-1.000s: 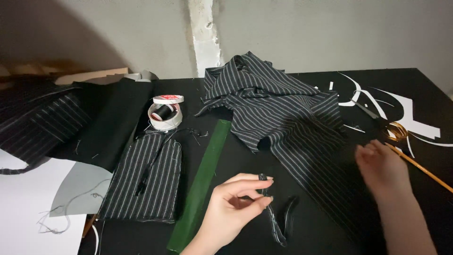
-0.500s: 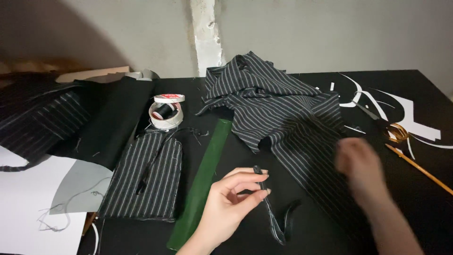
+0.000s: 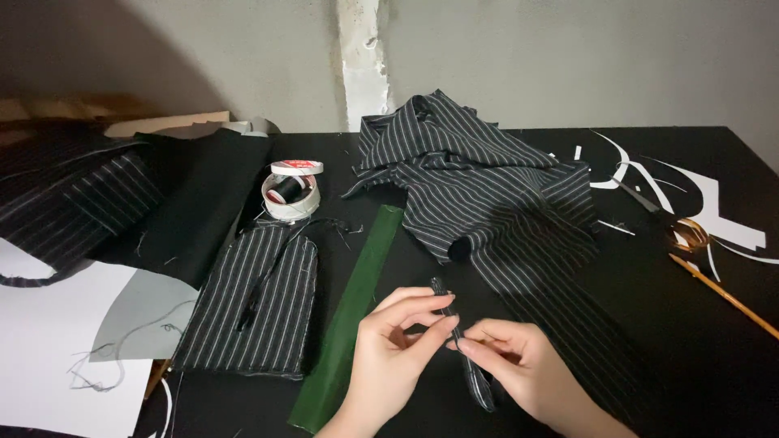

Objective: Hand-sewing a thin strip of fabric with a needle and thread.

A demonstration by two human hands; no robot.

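Striped narrow dark fabric strip (image 3: 462, 349), pinched between left hand (image 3: 389, 361) and right hand (image 3: 519, 373) at lower centre, hangs unattached beside the long green ruler (image 3: 353, 320).

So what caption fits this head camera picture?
Both hands, left hand and right hand, pinch a narrow striped fabric strip beside a green strip.

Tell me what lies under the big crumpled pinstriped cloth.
The pinstriped cloth rests on the black table; its lower edge overlaps the green strip's top end. Anything beneath its folds is hidden.
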